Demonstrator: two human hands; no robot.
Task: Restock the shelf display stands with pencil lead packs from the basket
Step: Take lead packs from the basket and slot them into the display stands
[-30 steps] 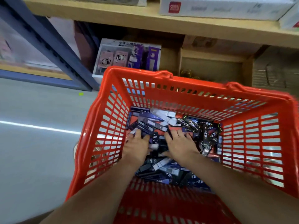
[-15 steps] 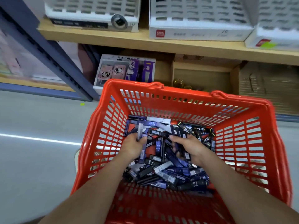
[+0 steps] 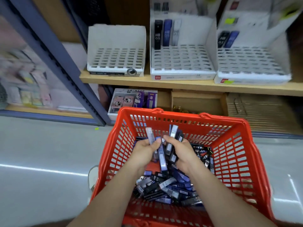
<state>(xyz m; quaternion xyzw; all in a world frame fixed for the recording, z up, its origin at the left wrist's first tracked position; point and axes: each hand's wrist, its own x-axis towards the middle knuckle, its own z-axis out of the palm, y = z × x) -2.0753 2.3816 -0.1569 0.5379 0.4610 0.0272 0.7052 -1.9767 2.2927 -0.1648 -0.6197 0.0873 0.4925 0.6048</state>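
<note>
Our left hand (image 3: 144, 151) is curled round a few pencil lead packs (image 3: 161, 158), thumb pinching them against the fingers, and our right hand (image 3: 182, 153) grips a thicker bundle of packs (image 3: 174, 132) whose ends stick up above the fingers. Both hands are raised side by side, nearly touching, above the heap in the red basket (image 3: 255, 145). Under our wrists the loose packs (image 3: 164, 185) lie jumbled across the basket floor, black, blue and clear ones mixed, some printed HB 0.5, and our forearms cover part of the heap. The basket stands on a pale grey glossy floor (image 3: 41, 153), and its far rim hides the foot of the shelving. Just behind it, under the wooden shelf board (image 3: 180, 86), we see a white box of patterned stationery (image 3: 134, 100), an open brown cardboard box (image 3: 198, 102) and a corrugated carton (image 3: 262, 110). A blue steel upright (image 3: 65, 63) slants along the left; the goods beyond it are too blurred to tell. On the board stand three white slotted display stands. The left stand (image 3: 116, 51) shows only bare slots. The middle stand (image 3: 182, 59) holds a black pack (image 3: 158, 35), a blue pack (image 3: 167, 32) and a pale pack (image 3: 176, 32) upright in its back row. The right stand (image 3: 250, 63) holds a dark pack (image 3: 223, 39) beside a blue one (image 3: 232, 38), also at the back.
</note>
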